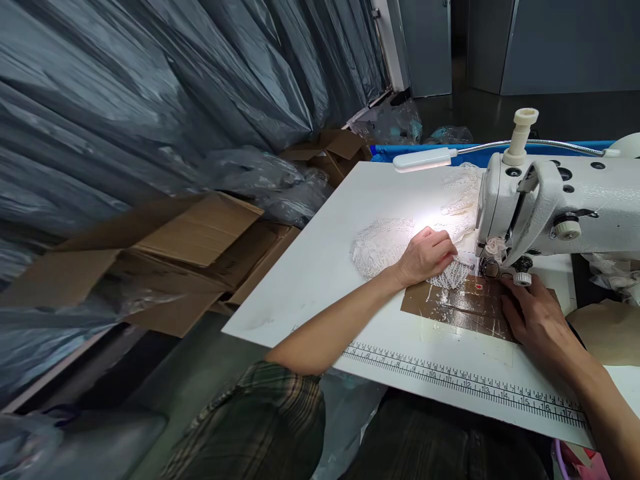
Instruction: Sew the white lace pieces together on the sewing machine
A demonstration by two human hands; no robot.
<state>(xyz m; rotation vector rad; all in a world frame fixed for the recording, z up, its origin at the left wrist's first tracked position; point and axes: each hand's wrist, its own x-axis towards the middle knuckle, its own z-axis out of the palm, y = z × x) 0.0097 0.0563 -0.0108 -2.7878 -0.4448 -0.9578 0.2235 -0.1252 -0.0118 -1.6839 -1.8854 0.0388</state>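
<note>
White lace fabric (383, 245) lies bunched on the sewing table and runs up to the needle area of a white sewing machine (575, 200). My left hand (427, 256) is closed on the lace just left of the presser foot, its fingers curled and pressed together. My right hand (535, 313) rests low beside the needle area, partly behind the machine's tension knob (523, 271). Its fingertips are hidden there, so what they touch does not show. Between the hands, brown tape (450, 308) covers the machine bed.
A printed ruler (465, 383) runs along the front edge of the white table (310, 280). A lit lamp (425, 160) on a bendable neck hangs over the lace. Open cardboard boxes (200, 230) and plastic bags (280, 177) stand left of the table.
</note>
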